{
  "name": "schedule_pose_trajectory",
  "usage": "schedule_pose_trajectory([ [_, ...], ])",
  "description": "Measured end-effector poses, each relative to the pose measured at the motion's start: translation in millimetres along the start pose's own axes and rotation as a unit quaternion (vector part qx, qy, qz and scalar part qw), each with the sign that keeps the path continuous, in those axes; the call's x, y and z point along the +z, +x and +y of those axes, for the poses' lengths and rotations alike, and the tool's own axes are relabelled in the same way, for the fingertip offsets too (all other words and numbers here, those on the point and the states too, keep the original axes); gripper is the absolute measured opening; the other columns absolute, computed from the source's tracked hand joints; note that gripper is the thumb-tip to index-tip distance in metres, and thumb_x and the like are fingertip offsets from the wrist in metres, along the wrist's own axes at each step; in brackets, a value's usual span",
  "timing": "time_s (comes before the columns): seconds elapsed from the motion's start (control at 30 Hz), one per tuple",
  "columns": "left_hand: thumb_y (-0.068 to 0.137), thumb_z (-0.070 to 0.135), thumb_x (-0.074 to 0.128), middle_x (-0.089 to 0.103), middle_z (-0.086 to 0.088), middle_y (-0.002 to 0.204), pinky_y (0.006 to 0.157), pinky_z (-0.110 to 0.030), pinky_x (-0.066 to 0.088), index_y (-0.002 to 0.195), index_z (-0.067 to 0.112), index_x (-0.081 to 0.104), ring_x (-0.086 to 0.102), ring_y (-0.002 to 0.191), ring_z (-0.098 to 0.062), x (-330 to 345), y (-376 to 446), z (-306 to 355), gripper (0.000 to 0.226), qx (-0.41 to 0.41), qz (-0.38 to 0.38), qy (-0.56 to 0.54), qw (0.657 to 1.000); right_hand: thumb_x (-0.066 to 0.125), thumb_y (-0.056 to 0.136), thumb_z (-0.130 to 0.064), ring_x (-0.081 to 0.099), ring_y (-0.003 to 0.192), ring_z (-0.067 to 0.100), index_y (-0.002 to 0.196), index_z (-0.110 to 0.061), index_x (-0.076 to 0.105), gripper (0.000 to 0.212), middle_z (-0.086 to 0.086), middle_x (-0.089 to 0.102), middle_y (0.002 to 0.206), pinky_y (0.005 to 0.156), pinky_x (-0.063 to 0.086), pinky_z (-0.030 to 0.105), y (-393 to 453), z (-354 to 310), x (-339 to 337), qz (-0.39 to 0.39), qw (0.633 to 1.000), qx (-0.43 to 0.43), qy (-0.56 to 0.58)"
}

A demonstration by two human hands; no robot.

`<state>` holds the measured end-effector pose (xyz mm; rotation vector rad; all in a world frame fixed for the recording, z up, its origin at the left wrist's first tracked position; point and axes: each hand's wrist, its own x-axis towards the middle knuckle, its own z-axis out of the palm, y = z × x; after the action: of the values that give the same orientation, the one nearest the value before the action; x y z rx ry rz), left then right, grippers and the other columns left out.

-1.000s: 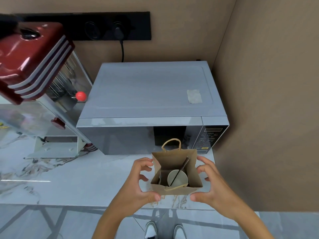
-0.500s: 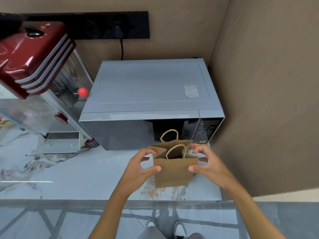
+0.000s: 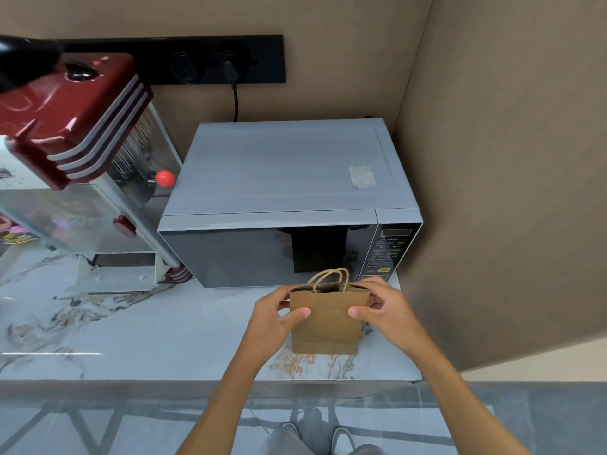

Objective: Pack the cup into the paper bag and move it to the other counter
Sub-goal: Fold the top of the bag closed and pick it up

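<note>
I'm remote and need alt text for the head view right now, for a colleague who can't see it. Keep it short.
Two hands hold a small brown paper bag upright on a marble counter, the left hand pinching its left edge and the right hand its right edge, its handles up. Behind it sits a grey microwave, with a red-topped machine to the left.

I can read no text here. The microwave control panel (image 3: 389, 254), just beyond my right hand (image 3: 387, 311), carries rows of small button labels and a yellow mark, all too small to make out. The paper bag (image 3: 325, 323) between my hands bears no print I can see.
</note>
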<state>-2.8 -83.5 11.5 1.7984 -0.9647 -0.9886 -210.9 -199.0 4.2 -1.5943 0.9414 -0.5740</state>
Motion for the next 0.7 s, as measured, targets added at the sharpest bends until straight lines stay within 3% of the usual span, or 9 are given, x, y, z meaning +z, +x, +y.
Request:
schedule_pose_trajectory([
  [0.1, 0.087, 0.023, 0.072, 0.072, 0.01, 0.105, 0.091, -0.039, 0.055, 0.104, 0.034, 0.068, 0.065, 0.1, -0.012, 1.3, 3.2, 0.0, 0.021, 0.003, 0.006, 0.004, 1.0, 0.081, 0.071, -0.007, 0.056, 0.072, 0.01, 0.088, -0.044, 0.071, 0.042, -0.013, 0.06, 0.098, 0.07, 0.052, 0.024, 2.6, 2.0, 2.6, 0.014, 1.0, -0.003, -0.011],
  [0.23, 0.089, 0.018, 0.068, 0.075, 0.007, 0.101, 0.091, -0.036, 0.054, 0.105, 0.025, 0.073, 0.067, 0.098, -0.013, 1.9, 7.2, -2.1, 0.018, 0.024, 0.007, 0.003, 1.0, 0.08, 0.073, -0.005, 0.05, 0.062, 0.002, 0.088, -0.043, 0.072, 0.042, -0.009, 0.062, 0.095, 0.063, 0.046, 0.013, 6.2, 2.6, 4.0, 0.028, 0.999, -0.015, -0.024],
  [0.4, 0.093, 0.013, 0.063, 0.076, 0.004, 0.1, 0.088, -0.035, 0.053, 0.105, 0.025, 0.074, 0.067, 0.098, -0.016, 1.2, 12.3, -4.0, 0.021, 0.045, 0.012, 0.012, 0.999, 0.077, 0.077, -0.002, 0.063, 0.081, 0.014, 0.09, -0.047, 0.074, 0.047, -0.009, 0.068, 0.101, 0.075, 0.051, 0.017, 8.6, 2.0, 2.9, 0.033, 0.999, -0.015, -0.033],
  [0.57, 0.093, 0.017, 0.062, 0.076, 0.016, 0.088, 0.074, -0.013, 0.05, 0.091, 0.041, 0.073, 0.068, 0.089, -0.002, -2.1, 15.3, -0.9, 0.027, 0.053, 0.009, -0.014, 0.998, 0.073, 0.081, -0.004, 0.066, 0.083, 0.01, 0.087, -0.035, 0.074, 0.031, -0.016, 0.07, 0.09, 0.074, 0.05, 0.016, 10.8, -1.2, 3.1, 0.037, 0.999, -0.014, -0.018],
  [0.63, 0.094, 0.02, 0.062, 0.075, 0.011, 0.082, 0.068, -0.016, 0.052, 0.084, 0.034, 0.074, 0.068, 0.079, -0.005, -2.9, 17.4, -0.2, 0.022, 0.051, 0.005, -0.029, 0.998, 0.072, 0.082, -0.006, 0.064, 0.074, 0.005, 0.084, -0.027, 0.076, 0.022, -0.014, 0.068, 0.081, 0.07, 0.048, 0.014, 13.2, -2.8, 3.0, 0.047, 0.999, -0.009, -0.017],
  [0.7, 0.094, 0.019, 0.061, 0.072, 0.002, 0.075, 0.065, -0.031, 0.053, 0.081, 0.023, 0.072, 0.066, 0.072, -0.015, -3.2, 20.1, 0.5, 0.018, 0.055, 0.003, -0.042, 0.998, 0.073, 0.082, -0.009, 0.059, 0.062, -0.001, 0.08, -0.022, 0.076, 0.014, -0.013, 0.067, 0.069, 0.063, 0.046, 0.014, 15.9, -5.2, 3.2, 0.063, 0.998, -0.003, -0.025],
])
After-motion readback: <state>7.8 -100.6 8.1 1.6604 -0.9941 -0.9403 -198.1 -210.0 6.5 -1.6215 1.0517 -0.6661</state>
